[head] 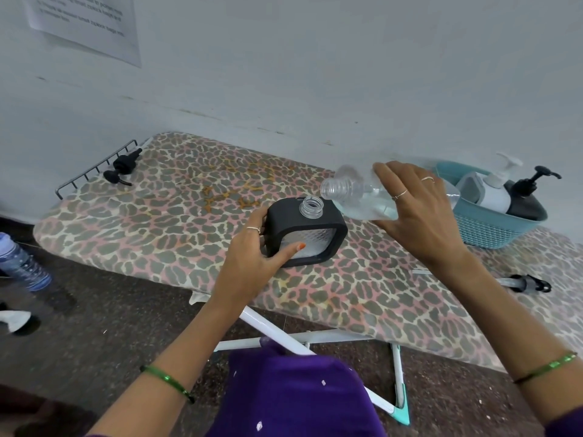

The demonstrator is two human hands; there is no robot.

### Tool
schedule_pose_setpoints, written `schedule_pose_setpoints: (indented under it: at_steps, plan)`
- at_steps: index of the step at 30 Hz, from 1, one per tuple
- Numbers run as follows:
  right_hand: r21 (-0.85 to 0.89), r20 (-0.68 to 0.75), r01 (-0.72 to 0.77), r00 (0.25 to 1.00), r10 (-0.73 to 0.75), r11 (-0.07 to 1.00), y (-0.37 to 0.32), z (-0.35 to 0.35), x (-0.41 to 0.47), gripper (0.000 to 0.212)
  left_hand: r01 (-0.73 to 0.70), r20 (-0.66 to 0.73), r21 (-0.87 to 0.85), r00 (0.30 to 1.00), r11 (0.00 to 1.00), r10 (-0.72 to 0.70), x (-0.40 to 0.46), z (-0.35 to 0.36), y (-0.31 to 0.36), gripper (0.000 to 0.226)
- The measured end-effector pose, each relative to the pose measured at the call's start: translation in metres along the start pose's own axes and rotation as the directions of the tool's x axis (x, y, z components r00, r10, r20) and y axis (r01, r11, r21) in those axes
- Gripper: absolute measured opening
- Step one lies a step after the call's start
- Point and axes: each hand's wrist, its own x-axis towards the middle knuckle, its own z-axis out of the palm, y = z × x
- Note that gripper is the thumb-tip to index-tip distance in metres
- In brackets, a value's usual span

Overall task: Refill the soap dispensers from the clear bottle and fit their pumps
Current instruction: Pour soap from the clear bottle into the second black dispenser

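No brand or label shows on anything you are handling, and the printed sheet (85, 25) taped to the wall (315, 74) is too blurred to read.

Your left hand (252, 257) is wrapped around the side of the black square dispenser (304, 231), which stands upright on the ironing board (157, 222) with its clear threaded neck open. Your right hand (419, 209) grips the clear bottle (353, 193), tipped on its side with the uncapped mouth just above and beside the dispenser's neck; clear liquid lies low in the bottle.

The board wears a leopard-print cover with orange-brown stains near the middle. A black pump (121, 168) lies at its far left end beside a wire rack (94, 170). At the right, a teal basket (492, 228) holds a white pump bottle (495, 190) and a black one (527, 200). The board stands against a pale, scuffed wall over a dark speckled floor (110, 310), where a blue bottle (22, 263) lies at the left.
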Motion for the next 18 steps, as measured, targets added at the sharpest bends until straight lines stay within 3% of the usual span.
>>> schedule_pose_setpoints:
  at_steps: [18]
  plan:
    - [-0.101, -0.023, 0.056, 0.998, -0.058, 0.993, 0.0031, -0.0021, 0.0019, 0.077, -0.021, -0.008, 0.019, 1.0, 1.0, 0.022, -0.001, -0.0023, 0.0012, 0.068]
